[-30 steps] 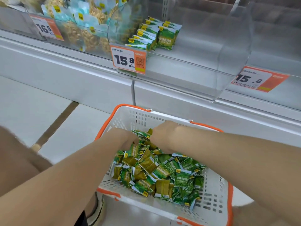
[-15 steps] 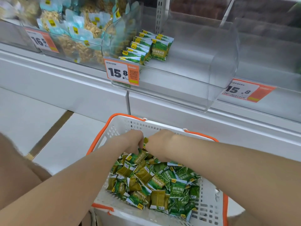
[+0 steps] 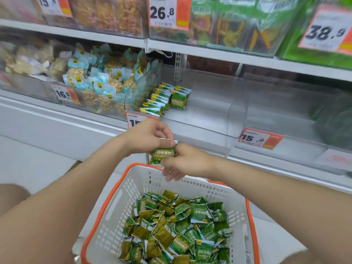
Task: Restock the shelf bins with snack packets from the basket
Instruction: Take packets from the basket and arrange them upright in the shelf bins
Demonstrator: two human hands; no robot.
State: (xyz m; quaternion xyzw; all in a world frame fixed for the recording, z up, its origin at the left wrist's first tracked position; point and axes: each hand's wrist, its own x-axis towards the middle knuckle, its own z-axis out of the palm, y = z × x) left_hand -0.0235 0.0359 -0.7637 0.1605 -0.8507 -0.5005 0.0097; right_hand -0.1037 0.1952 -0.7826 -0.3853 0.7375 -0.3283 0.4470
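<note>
Lifted clear of the basket [image 3: 122, 180], left hand [image 3: 147, 138] and right hand [image 3: 183, 161] now pinch one green packet [image 3: 163, 154] between them, its long axis level, the clear bin [image 3: 209, 119] at twelve o'clock, nearer the left.

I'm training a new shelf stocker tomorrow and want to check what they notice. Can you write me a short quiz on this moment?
1. True or false: the left hand and the right hand both hold the lifted green packet.
2. Where in the clear bin do the shelved green packets stand? A) in its left part B) in its right part C) spread over its whole floor
3. Fill in: the rim of the basket is ___ in colour.

Key: 1 true; 2 A; 3 orange.
</note>
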